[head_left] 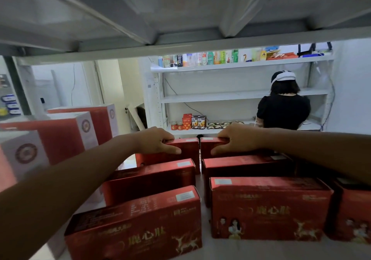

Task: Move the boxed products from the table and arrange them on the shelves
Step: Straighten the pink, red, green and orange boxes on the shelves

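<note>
Nearest to the camera stands a front-left red box on the white shelf, and beside it a front-right red box. Behind them are two more rows of the same boxes. At the far row, the left hand grips the top edge of the back-left red box, and the right hand grips the back-right red box. White and red cartons stand at the left. Beyond, a person in black faces another shelf unit.

Red boxes glossy cardboard; shelf matt metal
</note>
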